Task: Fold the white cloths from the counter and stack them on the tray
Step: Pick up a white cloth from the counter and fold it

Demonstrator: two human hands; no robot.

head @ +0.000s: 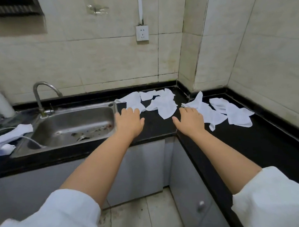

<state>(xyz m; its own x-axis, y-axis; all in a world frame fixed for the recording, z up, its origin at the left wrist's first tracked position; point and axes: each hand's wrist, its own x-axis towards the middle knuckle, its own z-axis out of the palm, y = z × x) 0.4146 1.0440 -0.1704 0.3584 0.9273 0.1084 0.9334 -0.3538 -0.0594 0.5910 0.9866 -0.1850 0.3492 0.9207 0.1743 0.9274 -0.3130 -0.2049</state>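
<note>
Across the glossy black counter [156, 125] I see crumpled white cloths [164, 104] scattered, my left hand [129, 122] and right hand [190, 120] spread wide, empty, near its front edge.

Both open hands, left hand [129, 121] and right hand [190, 120], reach over the black stone bench [156, 125] toward crumpled white cloths [164, 103] lying far right of the steel sink [71, 126].

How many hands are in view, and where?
2: left hand flat on the counter beside the sink; right hand at a white cloth's edge.

Even, soft light; wide-angle bending at edges.
</note>
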